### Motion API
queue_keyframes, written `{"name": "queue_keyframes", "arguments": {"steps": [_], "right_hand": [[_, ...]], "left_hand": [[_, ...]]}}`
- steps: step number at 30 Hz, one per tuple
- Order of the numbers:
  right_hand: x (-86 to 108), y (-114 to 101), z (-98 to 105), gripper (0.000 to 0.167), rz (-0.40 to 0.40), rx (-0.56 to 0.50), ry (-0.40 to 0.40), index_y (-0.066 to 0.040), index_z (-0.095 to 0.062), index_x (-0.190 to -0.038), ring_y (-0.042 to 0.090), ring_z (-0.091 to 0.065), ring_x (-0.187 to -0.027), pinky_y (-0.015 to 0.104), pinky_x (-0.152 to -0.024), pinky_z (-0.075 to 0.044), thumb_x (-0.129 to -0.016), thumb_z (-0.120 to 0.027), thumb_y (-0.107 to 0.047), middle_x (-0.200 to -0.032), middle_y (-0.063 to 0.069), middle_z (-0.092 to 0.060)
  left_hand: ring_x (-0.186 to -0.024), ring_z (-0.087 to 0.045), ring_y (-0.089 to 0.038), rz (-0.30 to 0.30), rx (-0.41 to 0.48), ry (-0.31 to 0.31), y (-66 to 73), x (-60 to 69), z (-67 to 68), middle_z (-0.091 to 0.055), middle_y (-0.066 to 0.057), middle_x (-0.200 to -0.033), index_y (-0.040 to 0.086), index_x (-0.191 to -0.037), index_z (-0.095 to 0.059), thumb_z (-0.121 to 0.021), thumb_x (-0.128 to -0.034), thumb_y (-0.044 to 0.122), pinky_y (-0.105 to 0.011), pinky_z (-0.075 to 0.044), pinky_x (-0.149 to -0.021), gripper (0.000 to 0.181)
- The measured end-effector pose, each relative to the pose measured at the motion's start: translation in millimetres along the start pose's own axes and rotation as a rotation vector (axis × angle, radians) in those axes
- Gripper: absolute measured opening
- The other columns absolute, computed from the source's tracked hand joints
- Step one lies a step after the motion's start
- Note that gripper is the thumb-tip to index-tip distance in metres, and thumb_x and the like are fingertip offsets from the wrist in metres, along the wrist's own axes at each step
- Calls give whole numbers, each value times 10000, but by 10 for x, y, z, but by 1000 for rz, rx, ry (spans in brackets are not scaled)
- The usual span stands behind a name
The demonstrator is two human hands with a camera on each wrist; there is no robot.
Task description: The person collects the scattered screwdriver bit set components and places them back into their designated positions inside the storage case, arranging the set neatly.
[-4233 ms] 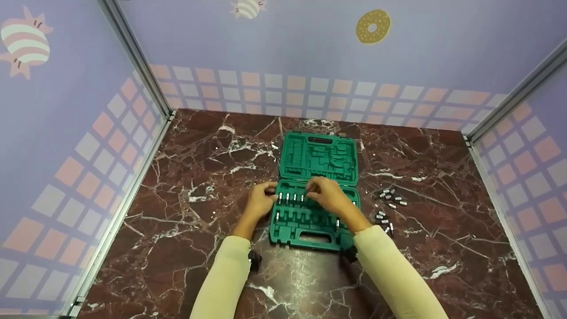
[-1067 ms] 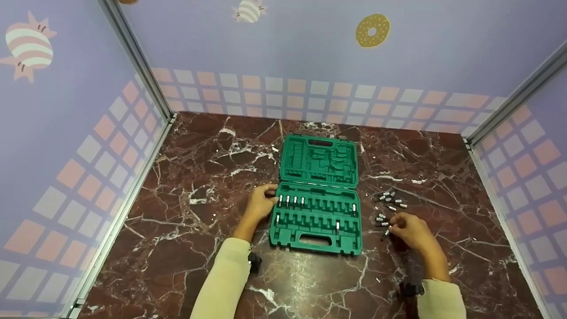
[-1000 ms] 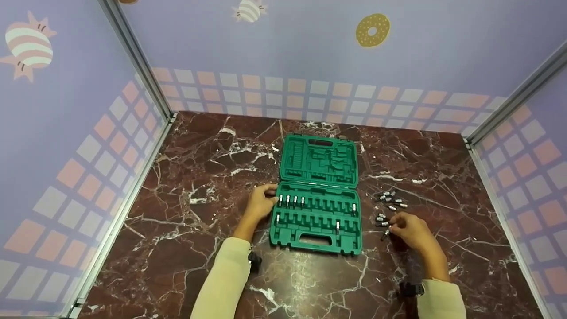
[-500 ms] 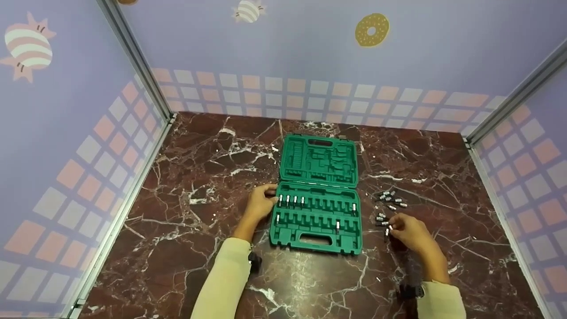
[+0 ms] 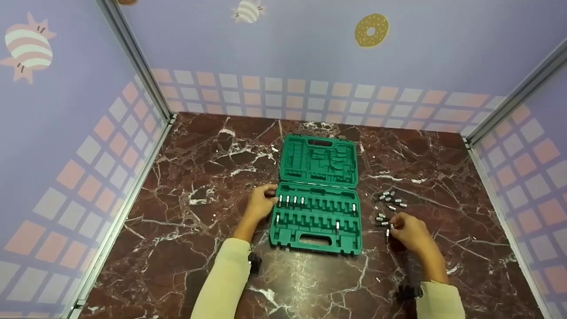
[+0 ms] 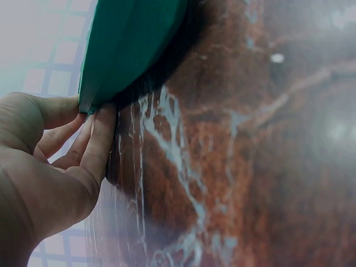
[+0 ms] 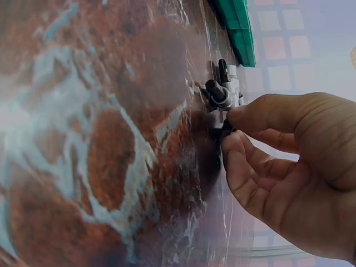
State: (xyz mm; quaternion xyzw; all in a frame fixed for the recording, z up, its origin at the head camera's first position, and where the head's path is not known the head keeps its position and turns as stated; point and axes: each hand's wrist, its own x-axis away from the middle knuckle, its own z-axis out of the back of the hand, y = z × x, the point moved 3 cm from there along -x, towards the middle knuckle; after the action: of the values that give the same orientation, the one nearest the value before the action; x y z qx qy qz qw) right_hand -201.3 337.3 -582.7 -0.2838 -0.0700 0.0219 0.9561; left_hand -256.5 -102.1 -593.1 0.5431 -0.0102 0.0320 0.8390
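Note:
An open green plastic case (image 5: 314, 237) lies on the table, with several bit sockets (image 5: 295, 201) in its slotted near half. My left hand (image 5: 260, 202) grips the case's left edge; in the left wrist view the thumb lies on one side of the rim and the fingers on the other. Right of the case, my right hand (image 5: 409, 230) pinches a small bit socket (image 5: 387, 235), silver at one end and dark at the other. In the right wrist view, thumb and fingertips close on its dark part (image 7: 226, 128), and much of it is hidden.
Beside the right fingertips lie a few loose bit sockets (image 5: 381, 218). Farther back is another small pile of bit sockets (image 5: 392, 198). The case's moulded lid (image 5: 319, 159) lies folded back toward the patterned rear wall (image 5: 310, 53). Everything stands on a dark red marbled table (image 5: 199, 168).
My right hand has left the case's upper slot row for the loose bit sockets on the right. The bit socket at its fingertips has turned from slanting to pointing toward me. The left hand stays put.

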Motion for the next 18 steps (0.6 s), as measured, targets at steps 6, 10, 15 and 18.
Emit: {"name": "queue_keyframes", "arguments": {"steps": [6,10,15,18], "right_hand": [[2,-45,52,168,-15,-25,1,-40,-669,-1048,317,-682,-924,478,-812,-519,-894,-710,-90,-981,134,-735],[4,-83,75,190,-3,-59,-5,-44,-669,-1114,359,-691,-987,511,-829,-538,-933,-695,-98,-1038,149,-724],[-25,-89,97,213,14,-97,13,-35,-682,-1149,420,-699,-1069,504,-848,-551,-941,-684,-82,-1079,176,-729],[-34,-60,106,208,15,-96,26,-34,-689,-1134,387,-714,-1039,467,-845,-551,-929,-693,-75,-1040,154,-739]], "left_hand": [[-1083,-688,-348,-3,-6,-4,-9,-3,7,-729,-203,-1130,4,-1273,-710,-691,-923,-54,-456,-568,-931,355],[-1073,-692,-354,-17,5,-7,-16,0,5,-726,-214,-1129,-8,-1277,-704,-685,-927,-60,-460,-573,-918,355],[-1075,-688,-357,-25,11,-3,-21,2,5,-724,-216,-1127,-14,-1272,-704,-684,-927,-59,-472,-566,-927,348],[-1082,-685,-355,-18,8,-3,-21,6,4,-724,-210,-1129,-10,-1270,-707,-685,-928,-56,-475,-562,-935,345]]}}
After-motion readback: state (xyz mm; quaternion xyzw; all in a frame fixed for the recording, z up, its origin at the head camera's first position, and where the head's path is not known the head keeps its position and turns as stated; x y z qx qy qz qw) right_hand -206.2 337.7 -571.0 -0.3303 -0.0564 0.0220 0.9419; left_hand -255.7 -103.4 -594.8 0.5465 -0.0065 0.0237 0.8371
